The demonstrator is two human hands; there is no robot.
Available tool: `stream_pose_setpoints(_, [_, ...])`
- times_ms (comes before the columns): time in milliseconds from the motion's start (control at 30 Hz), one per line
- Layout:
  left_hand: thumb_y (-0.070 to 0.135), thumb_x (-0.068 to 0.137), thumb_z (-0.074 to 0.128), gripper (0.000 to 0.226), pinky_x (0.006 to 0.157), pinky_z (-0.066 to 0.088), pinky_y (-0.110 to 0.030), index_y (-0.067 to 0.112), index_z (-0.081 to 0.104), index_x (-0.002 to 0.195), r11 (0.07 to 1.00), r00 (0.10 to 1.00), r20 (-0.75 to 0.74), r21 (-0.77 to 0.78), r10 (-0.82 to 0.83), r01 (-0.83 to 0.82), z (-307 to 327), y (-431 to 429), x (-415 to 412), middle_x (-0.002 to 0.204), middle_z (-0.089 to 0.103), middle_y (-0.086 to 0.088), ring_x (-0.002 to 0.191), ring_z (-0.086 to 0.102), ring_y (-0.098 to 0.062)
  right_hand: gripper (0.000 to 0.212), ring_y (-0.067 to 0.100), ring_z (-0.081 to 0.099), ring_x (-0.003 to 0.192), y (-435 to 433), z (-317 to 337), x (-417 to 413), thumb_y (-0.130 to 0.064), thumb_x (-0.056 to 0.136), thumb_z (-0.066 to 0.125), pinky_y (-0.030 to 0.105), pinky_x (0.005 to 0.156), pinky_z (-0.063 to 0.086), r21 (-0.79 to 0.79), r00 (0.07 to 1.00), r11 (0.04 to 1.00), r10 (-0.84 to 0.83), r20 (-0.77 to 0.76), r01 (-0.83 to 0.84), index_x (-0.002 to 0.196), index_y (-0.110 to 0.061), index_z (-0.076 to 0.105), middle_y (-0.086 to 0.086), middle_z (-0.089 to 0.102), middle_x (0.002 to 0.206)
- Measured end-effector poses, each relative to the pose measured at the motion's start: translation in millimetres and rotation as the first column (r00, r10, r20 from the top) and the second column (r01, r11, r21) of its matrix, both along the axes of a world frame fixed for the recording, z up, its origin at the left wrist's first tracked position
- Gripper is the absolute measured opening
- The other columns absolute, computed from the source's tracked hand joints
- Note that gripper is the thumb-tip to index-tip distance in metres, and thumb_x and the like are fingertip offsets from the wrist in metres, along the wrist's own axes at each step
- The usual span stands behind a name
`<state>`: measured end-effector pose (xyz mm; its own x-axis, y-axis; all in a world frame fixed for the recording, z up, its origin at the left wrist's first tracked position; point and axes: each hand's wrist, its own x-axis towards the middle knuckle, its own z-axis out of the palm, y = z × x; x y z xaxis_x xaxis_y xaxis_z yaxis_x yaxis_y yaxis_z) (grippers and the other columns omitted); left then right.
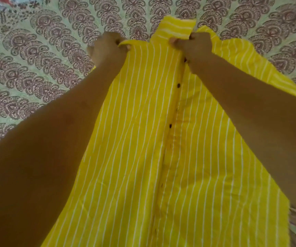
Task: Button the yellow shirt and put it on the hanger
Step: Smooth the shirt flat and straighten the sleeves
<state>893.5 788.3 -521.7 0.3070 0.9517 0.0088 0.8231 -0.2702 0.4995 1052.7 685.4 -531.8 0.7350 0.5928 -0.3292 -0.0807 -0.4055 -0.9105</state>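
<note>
One yellow shirt [134,139], bright yellow with thin white stripes running lengthwise. It is stretched out over a bedspread [36,59], collar end far from the camera, lower end running out of the bottom edge. Whether it lies flat or is held lifted off the cloth cannot be told. Collar [177,26] stands up between the two hands, its stripes running crosswise. Front panels meet along a single central placket [166,148]. Dark buttons [178,85] sit in a line down it: four plain to count, the topmost half hidden at the right wrist; fainter dark marks lower down are too blurred to count. More yellow cloth fans out to the right past the right forearm. Two hands, both bare, forearms bare. Left hand [108,49] has its fingers curled tight round a fold of the shirt's shoulder edge. Right hand [192,46] is fisted on the cloth just below the collar, at the top of the placket. One bedspread, pale green with rows of brown-purple paisley fans.
</note>
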Motion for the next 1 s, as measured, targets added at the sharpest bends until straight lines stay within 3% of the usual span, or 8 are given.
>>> stream_pose_setpoints(200, [0.020, 0.085, 0.059, 0.013, 0.108, 0.024, -0.041, 0.022, 0.058, 0.071, 0.989, 0.988, -0.072, -0.042, 0.137, -0.140, -7.2, 6.5, 5.8, 0.108, 0.067, -0.005, 0.110, 0.056, -0.026, 0.072, 0.026, 0.061, 0.104, 9.3, 8.3, -4.1, -0.055, 0.066, 0.073, 0.041, 0.084, 0.053, -0.077, 0.930, 0.973, 0.183, -0.318, -0.218, 0.118, -0.012, 0.048, 0.008, 0.057, 0.126])
stream_pose_setpoints(300, [0.018, 0.084, 0.056, 0.008, 0.109, 0.024, -0.042, 0.020, 0.064, 0.083, 0.991, 0.985, -0.110, -0.019, 0.131, -0.134, -13.8, 8.6, -0.1, 0.112, 0.065, -0.007, 0.113, 0.054, -0.028, 0.020, 0.010, 0.065, 0.073, -11.9, -0.3, -3.4, -0.027, 0.083, 0.067, 0.024, 0.066, 0.054, -0.114, 0.859, 0.895, 0.368, -0.357, -0.431, 0.093, -0.017, 0.052, -0.002, 0.067, 0.092])
stream_pose_setpoints(433, [0.012, 0.082, 0.052, 0.026, 0.107, 0.023, -0.042, 0.022, 0.067, 0.101, 0.992, 0.986, -0.116, 0.041, 0.122, -0.118, -18.5, 4.4, 0.1, 0.110, 0.066, -0.006, 0.115, 0.052, -0.028, 0.039, 0.010, 0.056, 0.041, -22.9, -14.7, 12.8, 0.003, 0.077, 0.065, 0.026, 0.046, 0.043, -0.139, 0.982, 0.973, 0.183, -0.045, -0.187, 0.058, -0.017, 0.038, -0.001, 0.054, 0.043])
stream_pose_setpoints(567, [0.001, 0.081, 0.048, 0.044, 0.103, 0.025, -0.039, 0.025, 0.055, 0.117, 0.982, 0.987, -0.144, 0.183, 0.074, -0.047, -22.3, -17.8, 2.0, 0.125, 0.053, -0.004, 0.124, 0.041, -0.026, 0.015, 0.028, 0.064, 0.084, -24.2, -19.0, 3.2, -0.011, 0.078, 0.064, 0.036, 0.069, 0.051, -0.199, 0.931, 0.976, 0.155, 0.329, -0.092, 0.085, -0.015, 0.052, 0.012, 0.061, 0.089])
stream_pose_setpoints(667, [0.010, 0.081, 0.049, 0.040, 0.100, 0.030, -0.035, 0.023, 0.055, 0.119, 0.958, 0.991, -0.015, 0.252, -0.134, 0.134, -20.4, -51.4, -9.2, 0.125, 0.053, -0.003, 0.120, 0.045, -0.023, 0.047, 0.024, 0.053, 0.106, -35.7, -17.8, -20.3, -0.021, 0.086, 0.060, 0.024, 0.071, 0.037, -0.259, 0.842, 0.951, 0.274, 0.465, -0.166, 0.126, -0.009, 0.039, 0.014, 0.048, 0.123])
stream_pose_setpoints(767, [0.013, 0.082, 0.049, 0.026, 0.081, 0.042, -0.030, 0.015, 0.067, 0.100, 0.909, 0.896, 0.182, 0.187, -0.406, 0.373, -20.2, -96.8, -35.6, 0.102, 0.067, -0.005, 0.089, 0.061, -0.021, 0.047, 0.026, 0.052, 0.107, -70.7, -19.9, -55.7, -0.017, 0.082, 0.062, 0.026, 0.075, 0.039, -0.166, 0.800, 0.971, 0.237, 0.551, -0.173, 0.124, -0.007, 0.045, 0.016, 0.047, 0.124])
stream_pose_setpoints(900, [0.027, 0.083, 0.050, 0.024, 0.066, 0.045, -0.025, 0.022, 0.068, 0.097, 0.858, 0.853, 0.151, -0.056, -0.499, 0.511, -28.3, -154.1, -87.3, 0.093, 0.069, 0.004, 0.065, 0.054, -0.007, 0.028, 0.024, 0.062, 0.080, -138.9, -25.9, -105.3, -0.011, 0.078, 0.060, 0.030, 0.076, 0.043, -0.131, 0.926, 0.984, 0.158, 0.342, -0.120, 0.105, -0.006, 0.060, 0.010, 0.065, 0.089])
stream_pose_setpoints(1000, [0.040, 0.079, 0.046, 0.040, 0.086, 0.049, -0.035, 0.020, 0.068, 0.106, 0.805, 0.829, 0.095, -0.201, -0.551, 0.558, -43.9, -175.3, -133.0, 0.107, 0.068, -0.002, 0.093, 0.063, -0.017, 0.015, 0.026, 0.064, 0.078, -179.1, -39.8, -135.6, -0.020, 0.078, 0.062, 0.036, 0.075, 0.050, -0.262, 0.983, 0.949, 0.184, 0.002, -0.177, 0.091, -0.014, 0.062, 0.010, 0.067, 0.086])
